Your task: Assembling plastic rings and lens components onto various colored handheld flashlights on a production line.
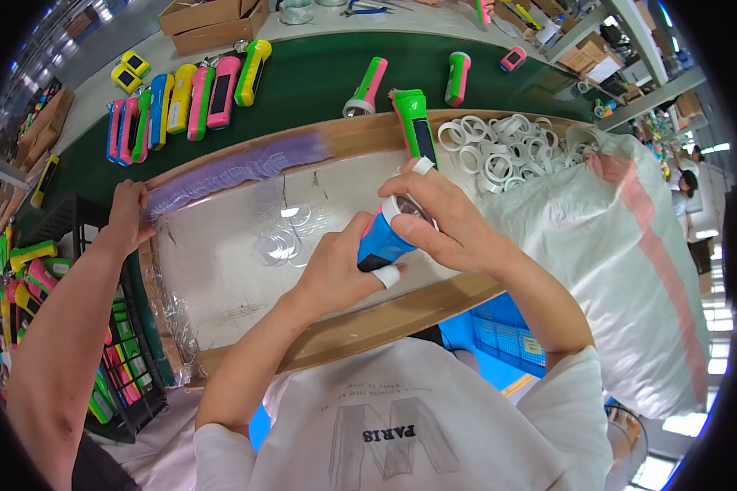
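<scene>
Over the cardboard tray, my left hand (329, 266) is wrapped round the blue body of a flashlight (385, 242). The flashlight is tilted, its round clear-fronted head toward my right hand (449, 214). The fingers and thumb of that hand close round the head and its white ring. White bands wrap a finger on each hand. Just beyond my right hand, a green flashlight (412, 110) with a dark panel lies across the tray's far rim. White rings (508, 147) are heaped to the right, and loose clear discs (278, 245) lie on the tray floor left of my hands.
A co-worker's hand (128, 211) grips the left end of the tray (348, 337). Purple-tinted discs (237, 173) line its far side. Colourful flashlights (180, 100) stand on the green belt (319, 74). A white sack (606, 270) fills the right; a black basket (135, 360) sits left.
</scene>
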A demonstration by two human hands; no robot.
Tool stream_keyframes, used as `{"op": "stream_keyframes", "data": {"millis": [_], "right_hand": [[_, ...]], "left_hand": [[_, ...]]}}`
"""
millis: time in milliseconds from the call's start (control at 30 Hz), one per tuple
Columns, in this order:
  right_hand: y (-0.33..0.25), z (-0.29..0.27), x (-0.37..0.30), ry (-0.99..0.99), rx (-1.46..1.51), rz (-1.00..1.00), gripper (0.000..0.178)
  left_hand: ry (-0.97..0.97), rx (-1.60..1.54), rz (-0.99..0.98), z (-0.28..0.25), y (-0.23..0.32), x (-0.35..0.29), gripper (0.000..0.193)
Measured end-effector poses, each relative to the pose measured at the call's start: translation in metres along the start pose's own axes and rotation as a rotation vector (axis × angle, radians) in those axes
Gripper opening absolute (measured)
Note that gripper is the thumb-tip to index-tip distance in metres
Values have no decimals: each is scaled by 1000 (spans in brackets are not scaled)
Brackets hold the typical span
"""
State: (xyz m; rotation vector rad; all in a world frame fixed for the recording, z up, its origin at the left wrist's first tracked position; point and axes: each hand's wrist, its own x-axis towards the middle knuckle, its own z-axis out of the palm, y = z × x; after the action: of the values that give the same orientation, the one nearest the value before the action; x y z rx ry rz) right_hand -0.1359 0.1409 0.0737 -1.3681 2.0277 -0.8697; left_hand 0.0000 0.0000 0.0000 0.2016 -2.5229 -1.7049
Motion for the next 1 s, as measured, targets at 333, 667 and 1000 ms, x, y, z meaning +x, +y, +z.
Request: {"op": "stream_keyframes", "data": {"millis": [333,667,1000], "right_hand": [[-21,9,-30,239,153,-240,31],[-32,9,-48,66,-40,-664,40],[9,21,-21,291,267,-145,47]], "left_hand": [[154,529,278,8,45,-21,48],[-328,-92,469,10,35,-36,63],[-151,166,-86,8,36,-4,45]]}}
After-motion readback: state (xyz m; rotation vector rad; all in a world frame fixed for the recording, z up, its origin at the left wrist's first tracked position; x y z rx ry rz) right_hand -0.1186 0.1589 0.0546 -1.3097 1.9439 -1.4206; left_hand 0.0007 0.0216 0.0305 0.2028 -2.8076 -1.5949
